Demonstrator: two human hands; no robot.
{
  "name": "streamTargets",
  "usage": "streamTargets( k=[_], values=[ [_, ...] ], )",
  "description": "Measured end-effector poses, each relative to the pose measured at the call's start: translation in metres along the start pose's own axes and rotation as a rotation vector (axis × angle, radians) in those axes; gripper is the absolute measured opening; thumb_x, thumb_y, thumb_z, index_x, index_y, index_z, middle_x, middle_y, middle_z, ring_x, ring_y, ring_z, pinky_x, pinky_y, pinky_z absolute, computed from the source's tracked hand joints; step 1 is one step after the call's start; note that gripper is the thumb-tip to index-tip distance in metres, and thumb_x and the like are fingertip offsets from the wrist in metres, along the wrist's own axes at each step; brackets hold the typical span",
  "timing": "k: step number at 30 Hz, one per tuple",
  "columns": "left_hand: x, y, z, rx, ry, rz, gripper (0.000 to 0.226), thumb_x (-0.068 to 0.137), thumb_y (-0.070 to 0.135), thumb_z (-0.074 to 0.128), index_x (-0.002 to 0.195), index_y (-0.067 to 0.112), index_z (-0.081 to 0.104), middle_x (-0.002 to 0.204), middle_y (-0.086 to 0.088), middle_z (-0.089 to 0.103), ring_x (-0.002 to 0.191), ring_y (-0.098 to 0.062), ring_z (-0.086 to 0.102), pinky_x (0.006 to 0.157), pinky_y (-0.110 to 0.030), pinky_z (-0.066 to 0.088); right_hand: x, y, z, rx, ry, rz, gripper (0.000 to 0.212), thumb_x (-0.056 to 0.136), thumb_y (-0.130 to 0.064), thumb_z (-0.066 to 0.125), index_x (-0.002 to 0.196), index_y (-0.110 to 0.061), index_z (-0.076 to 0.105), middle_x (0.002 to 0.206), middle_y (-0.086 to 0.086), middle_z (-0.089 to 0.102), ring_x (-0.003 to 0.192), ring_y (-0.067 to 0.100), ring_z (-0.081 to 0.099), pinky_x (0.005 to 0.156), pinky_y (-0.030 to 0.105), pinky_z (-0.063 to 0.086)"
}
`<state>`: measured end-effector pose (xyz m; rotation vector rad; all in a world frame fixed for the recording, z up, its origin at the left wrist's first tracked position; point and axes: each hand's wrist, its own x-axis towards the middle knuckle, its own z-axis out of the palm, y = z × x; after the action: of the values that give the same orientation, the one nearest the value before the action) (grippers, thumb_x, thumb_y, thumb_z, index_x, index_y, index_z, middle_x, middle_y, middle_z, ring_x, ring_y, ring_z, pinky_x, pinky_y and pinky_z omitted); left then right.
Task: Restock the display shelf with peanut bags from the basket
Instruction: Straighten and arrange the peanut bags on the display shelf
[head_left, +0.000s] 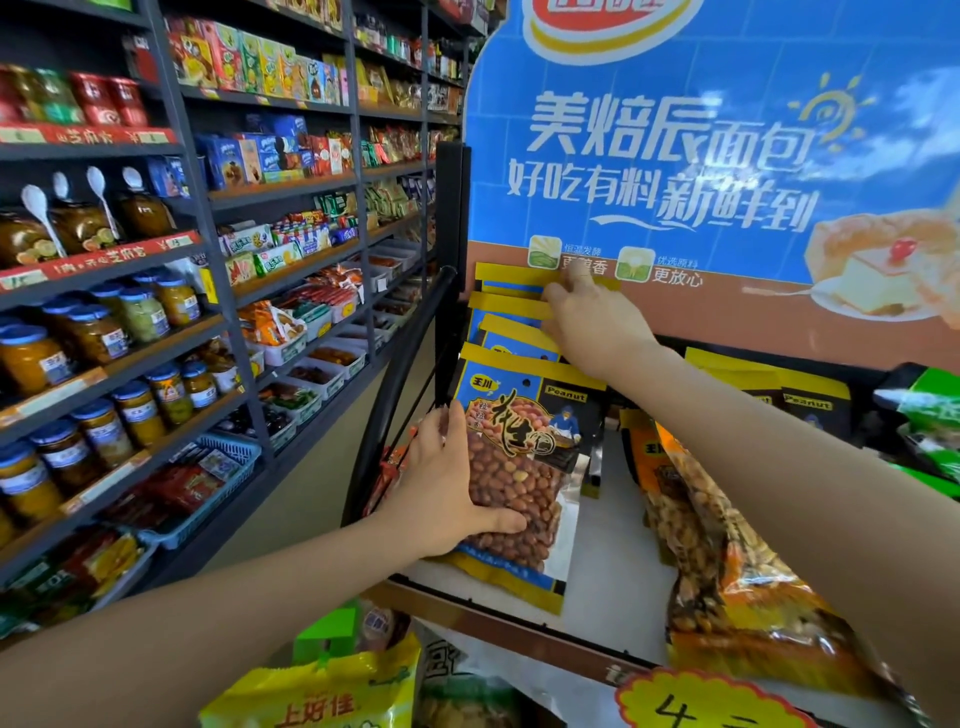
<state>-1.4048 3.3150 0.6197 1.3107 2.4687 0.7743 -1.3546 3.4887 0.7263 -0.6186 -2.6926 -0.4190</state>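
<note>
Shop display shelf (613, 530), half-filled: left hand (447, 483), fingers spread, steadies the front blue-and-yellow peanut bag (519, 467); right hand (592, 322) pinches a rear bag's yellow header (519, 275); basket unseen.

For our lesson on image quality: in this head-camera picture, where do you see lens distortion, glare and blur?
Head view: the wide lens bows the shelf uprights at the left; glare streaks the orange peanut bag and the foil edge of the front peanut bag; the right hand is slightly soft, and the green packets smear at the right edge.
</note>
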Motion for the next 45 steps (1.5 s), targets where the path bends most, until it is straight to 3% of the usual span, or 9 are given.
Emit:
streamTargets(
  k=[5,8,13,16,20,27,33,38,45],
  values=[
    [0.006,0.003,-0.001,-0.07,0.036,-0.005,0.134,0.06,0.052,0.078,0.143,0.018,-0.022,0.151,-0.002,-0.01,0.142,-0.026,0.002,0.115,-0.042,0.012,-0.005,0.013,0.005,-0.028,0.1,0.064,0.027,0.088,-0.002,0.051,0.115,-0.004,0.053,0.133,0.021,0.041,0.111,0.038,0.049,0.089,0.044,0.042],
    [0.003,-0.001,0.0,-0.101,0.009,-0.016,0.133,0.062,0.049,0.078,0.142,0.021,-0.024,0.151,-0.001,-0.013,0.143,-0.025,0.002,0.115,-0.042,0.014,-0.013,0.024,0.011,0.151,0.176,0.059,0.023,0.093,-0.011,0.048,0.111,-0.006,0.059,0.118,0.016,0.054,0.107,0.035,0.051,0.074,0.039,0.043],
    [0.001,-0.001,0.0,-0.007,0.006,0.009,0.131,0.064,0.054,0.073,0.141,0.019,-0.027,0.152,-0.002,-0.021,0.144,-0.026,-0.005,0.116,-0.043,0.009,-0.014,0.022,0.015,0.242,-0.057,0.022,0.03,0.093,-0.022,0.05,0.12,-0.01,0.057,0.119,0.015,0.061,0.109,0.034,0.057,0.087,0.044,0.051],
    [-0.002,-0.001,0.0,0.146,0.024,0.04,0.124,0.068,0.06,0.066,0.141,0.023,-0.028,0.147,-0.004,-0.037,0.142,-0.029,-0.018,0.115,-0.047,0.002,-0.003,0.015,0.015,0.309,-0.118,0.094,0.027,0.092,-0.016,0.051,0.119,-0.011,0.056,0.118,0.016,0.062,0.104,0.035,0.059,0.078,0.039,0.052],
    [-0.005,-0.005,0.0,0.295,0.048,0.212,0.109,0.074,0.062,0.058,0.144,0.025,-0.017,0.148,-0.001,-0.036,0.139,-0.023,-0.027,0.11,-0.039,-0.012,0.012,0.001,0.008,0.238,0.001,0.122,0.028,0.09,-0.004,0.05,0.116,-0.014,0.056,0.115,0.015,0.061,0.1,0.035,0.059,0.067,0.036,0.046],
    [-0.003,-0.02,-0.003,0.343,-0.11,0.299,0.12,0.067,0.067,0.062,0.143,0.025,-0.02,0.149,0.004,-0.035,0.137,-0.018,-0.033,0.112,-0.037,-0.019,-0.004,0.003,0.008,0.113,0.134,-0.125,0.025,0.09,-0.013,0.051,0.113,-0.013,0.061,0.119,0.013,0.058,0.11,0.035,0.051,0.085,0.041,0.042],
    [0.003,-0.011,-0.005,0.435,-0.044,0.301,0.117,0.07,0.065,0.06,0.144,0.021,-0.019,0.15,0.0,-0.033,0.137,-0.018,-0.03,0.106,-0.033,-0.02,-0.01,-0.002,0.011,0.276,-0.214,-0.085,0.023,0.093,-0.023,0.051,0.112,-0.01,0.056,0.098,0.01,0.062,0.099,0.031,0.059,0.076,0.037,0.048],
    [0.018,-0.005,0.002,0.539,0.127,0.304,0.118,0.072,0.066,0.055,0.141,0.016,-0.026,0.149,-0.009,-0.035,0.131,-0.021,-0.036,0.104,-0.036,-0.025,-0.003,0.003,-0.001,0.388,-0.047,0.0,0.016,0.093,-0.019,0.052,0.105,-0.01,0.057,0.106,0.014,0.064,0.093,0.032,0.059,0.072,0.04,0.051],
    [0.033,-0.006,0.001,0.587,0.103,0.431,0.115,0.074,0.065,0.053,0.138,0.02,-0.03,0.141,-0.009,-0.039,0.129,-0.025,-0.038,0.111,-0.041,-0.02,-0.016,-0.005,-0.003,0.311,0.116,0.039,0.018,0.092,-0.017,0.051,0.107,-0.008,0.058,0.108,0.011,0.064,0.098,0.033,0.058,0.072,0.039,0.047]
  ],
)
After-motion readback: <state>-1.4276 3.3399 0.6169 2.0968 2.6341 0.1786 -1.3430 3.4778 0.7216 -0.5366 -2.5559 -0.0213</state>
